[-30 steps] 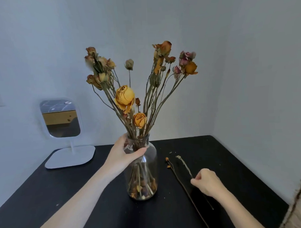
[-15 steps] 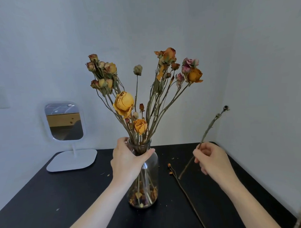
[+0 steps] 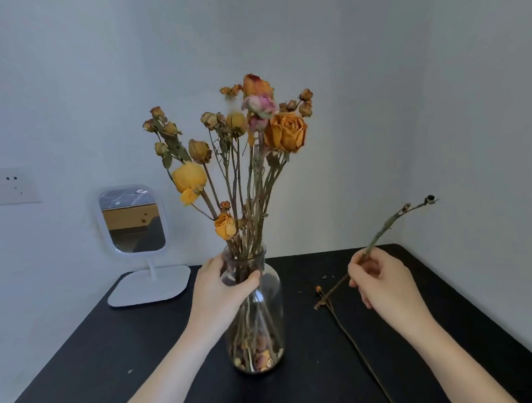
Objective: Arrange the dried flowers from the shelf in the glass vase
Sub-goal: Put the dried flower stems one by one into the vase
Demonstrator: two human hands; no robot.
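1. The matte black table (image 3: 143, 356) carries a bare, wiry loose stem (image 3: 351, 338) lying just right of the vase, with a tiny orange bud at its far end.
2. The left hand (image 3: 222, 288) curls round the neck of the glass vase (image 3: 271, 306), a clear, smooth, round-shouldered jar with fallen petals at the bottom.
3. The right hand (image 3: 382, 283) pinches a thin greenish twig (image 3: 386, 225) at mid-length. It is tilted, its shrivelled tip up, and well apart from the vase mouth.
4. To seat it well, I would bring the cut end over the neck, pick a gap among the brittle stems and slide it in slowly while the vase is steadied.
5. The dried flowers (image 3: 286, 132) already in the vase fan out: papery orange, yellow and pink roses on woody stalks.
6. Farther back stand a white rounded mirror (image 3: 132, 219) on a flat base and a wall socket (image 3: 11, 186).
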